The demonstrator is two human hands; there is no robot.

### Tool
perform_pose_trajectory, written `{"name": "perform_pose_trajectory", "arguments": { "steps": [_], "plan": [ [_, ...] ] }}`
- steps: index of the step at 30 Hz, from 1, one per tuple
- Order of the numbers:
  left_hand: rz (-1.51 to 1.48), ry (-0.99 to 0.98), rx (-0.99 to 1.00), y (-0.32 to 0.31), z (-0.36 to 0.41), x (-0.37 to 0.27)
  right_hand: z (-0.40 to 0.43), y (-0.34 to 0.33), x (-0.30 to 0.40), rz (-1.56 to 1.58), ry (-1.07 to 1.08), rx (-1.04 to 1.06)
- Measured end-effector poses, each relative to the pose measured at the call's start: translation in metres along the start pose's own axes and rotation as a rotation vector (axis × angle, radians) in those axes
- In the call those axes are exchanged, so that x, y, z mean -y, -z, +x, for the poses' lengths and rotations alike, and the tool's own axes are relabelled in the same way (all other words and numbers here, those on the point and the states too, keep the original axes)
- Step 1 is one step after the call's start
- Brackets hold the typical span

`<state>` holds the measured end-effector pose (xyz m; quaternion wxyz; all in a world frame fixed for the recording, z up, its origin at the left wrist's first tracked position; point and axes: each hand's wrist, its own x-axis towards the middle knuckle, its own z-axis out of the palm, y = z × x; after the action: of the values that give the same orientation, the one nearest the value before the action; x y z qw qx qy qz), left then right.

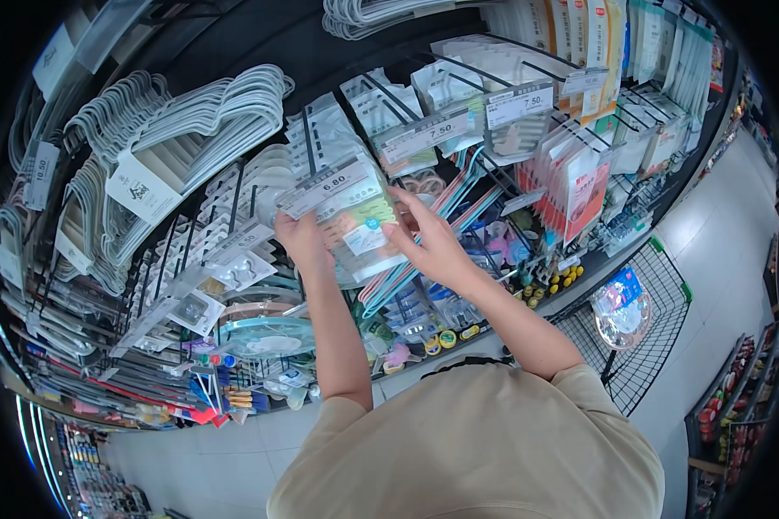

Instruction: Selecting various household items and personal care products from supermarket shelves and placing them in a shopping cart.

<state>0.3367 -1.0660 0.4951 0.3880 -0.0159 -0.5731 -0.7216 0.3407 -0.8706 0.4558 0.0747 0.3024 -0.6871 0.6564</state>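
Note:
A clear plastic pack of small pastel clothes pegs (356,248) hangs at the front of a hook row, with a white label and a round blue mark on it. My left hand (306,241) grips its left edge, just under a price tag (328,187) that covers the pack's upper part. At the opposite edge my right hand (433,243) holds the pack between thumb and fingers. More packs (321,133) of the same kind hang behind it. Pink and blue hangers (389,285) stick out below my right hand.
White clothes hangers (214,123) crowd the rack at left. Red-and-white packets (574,188) hang at right. A wire shopping cart (665,324) stands on the aisle floor at right, with a clear round package (623,318) in it. Metal hooks project around my hands.

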Motion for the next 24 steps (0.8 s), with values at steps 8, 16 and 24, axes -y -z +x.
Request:
{"name": "perform_pose_trajectory", "arguments": {
  "steps": [8,16,24],
  "plan": [
    [0.060,-0.035,-0.020,-0.003,-0.004,-0.002,0.001,-0.004,0.002,-0.112,0.046,-0.040],
    [0.193,-0.273,0.033,-0.009,-0.001,0.001,0.007,-0.009,0.001,-0.158,0.067,-0.059],
    [0.221,-0.323,-0.013,-0.020,-0.013,0.003,0.010,-0.013,-0.002,-0.310,0.218,-0.180]
  ]
}}
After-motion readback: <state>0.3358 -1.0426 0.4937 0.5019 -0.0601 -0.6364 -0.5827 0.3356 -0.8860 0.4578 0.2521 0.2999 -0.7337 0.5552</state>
